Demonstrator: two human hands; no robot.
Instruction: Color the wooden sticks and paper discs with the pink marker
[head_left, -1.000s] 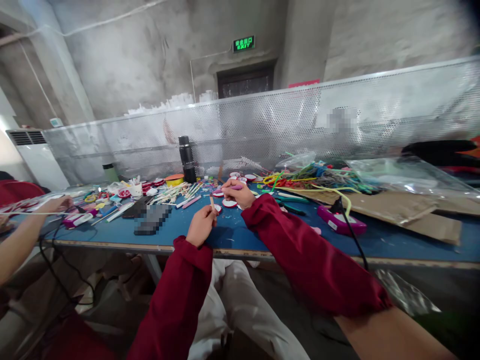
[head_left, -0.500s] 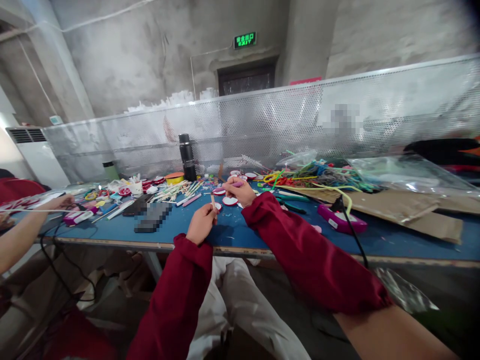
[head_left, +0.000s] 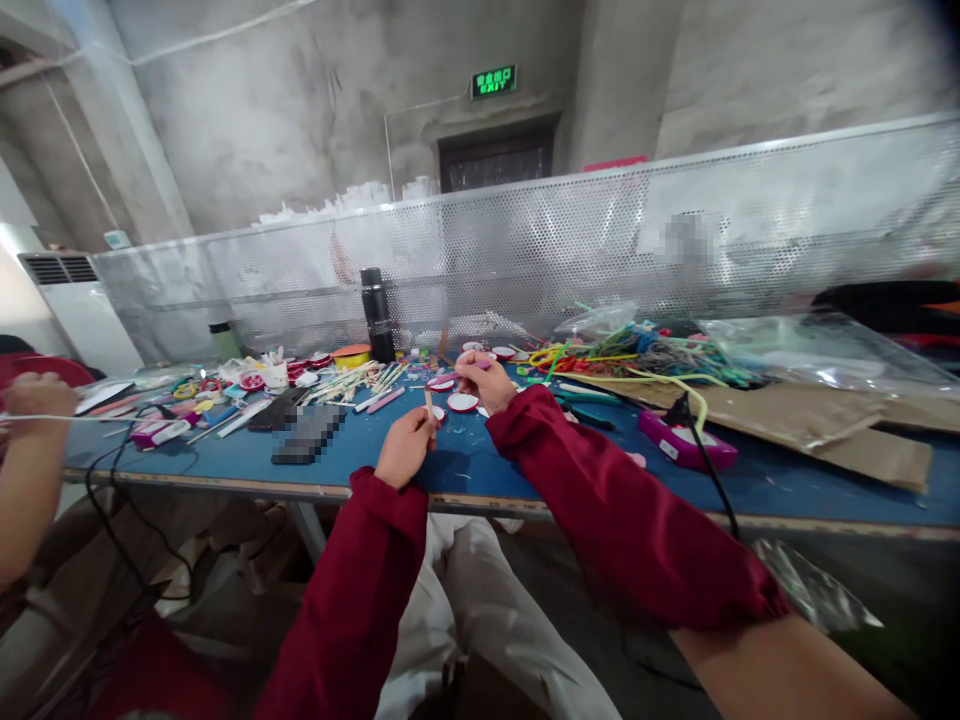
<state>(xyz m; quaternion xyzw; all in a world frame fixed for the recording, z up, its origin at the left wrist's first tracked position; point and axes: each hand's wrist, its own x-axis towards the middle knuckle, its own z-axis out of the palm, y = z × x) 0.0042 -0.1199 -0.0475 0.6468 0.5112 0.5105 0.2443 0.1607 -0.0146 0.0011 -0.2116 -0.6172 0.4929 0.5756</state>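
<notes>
Above the blue tabletop, my left hand (head_left: 405, 447) is closed around a thin tan stick (head_left: 430, 404) that stands nearly upright from the fingers. My right hand (head_left: 489, 386), a little higher and to the right, pinches a purple pen-like tool (head_left: 482, 364) pointing left toward the stick's upper end. Whether the tool touches the stick I cannot tell. White discs with red rims (head_left: 462, 402) lie just behind and between the hands. Dark red sleeves cover both my forearms.
Left of my hands lie a phone (head_left: 307, 436), pale sticks (head_left: 349, 382) and a black bottle (head_left: 377, 315). To the right are pliers (head_left: 585, 408), a purple box with a cable (head_left: 686, 440), coloured strands (head_left: 645, 345) and cardboard (head_left: 817, 425). A co-worker's hand (head_left: 41, 395) holds a white strand at far left.
My right hand has turned slightly with the purple tool, while my left hand keeps the stick almost still. The co-worker's hand has moved left and up.
</notes>
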